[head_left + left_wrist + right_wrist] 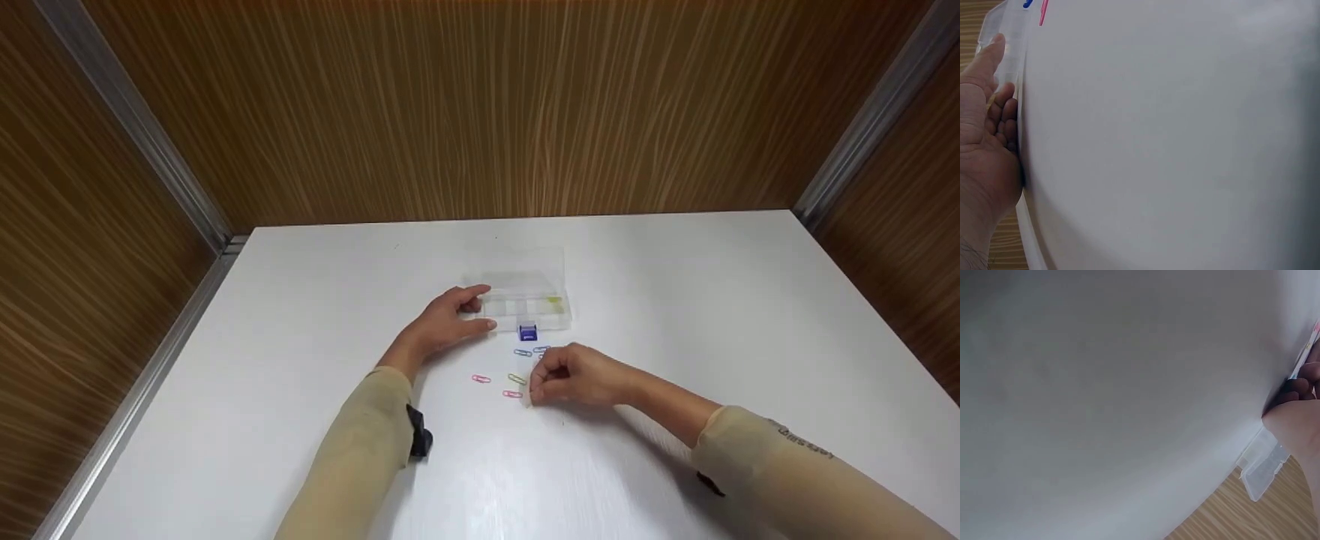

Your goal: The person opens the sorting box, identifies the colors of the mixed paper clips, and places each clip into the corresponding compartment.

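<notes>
A clear plastic compartment box (pixel 495 322) stands on the white table with its lid (pixel 517 270) raised at the back. My left hand (pixel 450 319) grips the box's left end, thumb at the front and index finger along the back. Something yellow (pixel 553 300) lies in a right rear compartment. In front of the box, my right hand (pixel 581 375) has its fingers curled and their tips down at the tabletop; what they may pinch is hidden. Beside those fingertips lie a yellow-green paper clip (pixel 517 379) and a pink paper clip (pixel 512 394).
Another pink paper clip (pixel 481 379) lies farther left. Blue paper clips (pixel 523 352) lie between the box and my right hand, one partly covered by it. A blue latch (pixel 528 332) sits on the box's front. Wood-grain panels (pixel 510 112) enclose the table (pixel 675 270) at the back and sides.
</notes>
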Tool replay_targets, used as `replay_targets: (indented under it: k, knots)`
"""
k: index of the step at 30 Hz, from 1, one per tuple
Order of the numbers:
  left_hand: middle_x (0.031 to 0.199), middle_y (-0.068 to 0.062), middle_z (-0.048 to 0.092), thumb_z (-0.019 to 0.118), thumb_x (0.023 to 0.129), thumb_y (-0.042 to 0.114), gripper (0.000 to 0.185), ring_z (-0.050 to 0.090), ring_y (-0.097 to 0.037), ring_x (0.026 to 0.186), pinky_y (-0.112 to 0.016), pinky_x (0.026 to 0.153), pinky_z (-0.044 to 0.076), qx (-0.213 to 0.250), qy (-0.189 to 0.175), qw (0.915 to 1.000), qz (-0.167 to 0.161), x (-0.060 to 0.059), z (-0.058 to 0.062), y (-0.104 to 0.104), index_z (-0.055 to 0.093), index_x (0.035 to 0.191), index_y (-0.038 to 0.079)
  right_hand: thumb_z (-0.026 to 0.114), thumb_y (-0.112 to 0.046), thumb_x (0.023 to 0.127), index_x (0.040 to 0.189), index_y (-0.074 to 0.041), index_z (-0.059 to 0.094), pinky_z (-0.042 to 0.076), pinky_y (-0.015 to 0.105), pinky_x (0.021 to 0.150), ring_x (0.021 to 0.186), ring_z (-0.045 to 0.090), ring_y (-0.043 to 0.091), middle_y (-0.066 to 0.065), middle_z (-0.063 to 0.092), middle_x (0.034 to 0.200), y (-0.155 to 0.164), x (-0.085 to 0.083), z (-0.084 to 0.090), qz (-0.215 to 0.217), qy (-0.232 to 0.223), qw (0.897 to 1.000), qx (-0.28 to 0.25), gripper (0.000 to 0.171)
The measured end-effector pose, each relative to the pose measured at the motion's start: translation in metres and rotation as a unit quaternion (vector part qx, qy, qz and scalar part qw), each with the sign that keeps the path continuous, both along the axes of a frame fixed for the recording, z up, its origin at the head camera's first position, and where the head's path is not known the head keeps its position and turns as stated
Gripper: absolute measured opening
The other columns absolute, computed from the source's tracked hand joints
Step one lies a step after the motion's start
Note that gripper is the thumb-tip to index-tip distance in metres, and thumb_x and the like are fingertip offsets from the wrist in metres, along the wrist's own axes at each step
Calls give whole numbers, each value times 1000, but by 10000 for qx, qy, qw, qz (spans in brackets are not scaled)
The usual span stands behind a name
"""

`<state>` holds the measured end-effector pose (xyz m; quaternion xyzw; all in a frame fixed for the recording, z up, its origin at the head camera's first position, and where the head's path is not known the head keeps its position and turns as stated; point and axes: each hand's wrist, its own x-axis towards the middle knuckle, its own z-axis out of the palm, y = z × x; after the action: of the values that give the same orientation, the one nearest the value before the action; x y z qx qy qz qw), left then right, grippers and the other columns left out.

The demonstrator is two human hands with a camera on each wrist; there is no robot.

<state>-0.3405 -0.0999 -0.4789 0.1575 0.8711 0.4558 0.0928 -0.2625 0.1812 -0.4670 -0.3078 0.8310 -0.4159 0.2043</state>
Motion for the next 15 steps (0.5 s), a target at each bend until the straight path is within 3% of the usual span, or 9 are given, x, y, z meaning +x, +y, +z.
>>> replay_targets:
  k: [5,15]
  knots:
    - [128,-1,57,82,95,36,70,50,-23,122,-43,115,38,-41,-128,9999,83,1,0,2,54,157,24,76,-8,98,101,-4,78,44,21,69,81,55,13,-1,68,90,6,-6,5,-219,-229,9993,-181,6]
    - [130,-1,56,82,94,37,70,49,-23,122,-43,115,37,-10,-209,9997,116,-1,0,4,53,157,25,73,-12,101,102,-9,79,44,25,74,88,55,20,2,69,95,20,-28,31,-1099,114,9935,-291,7]
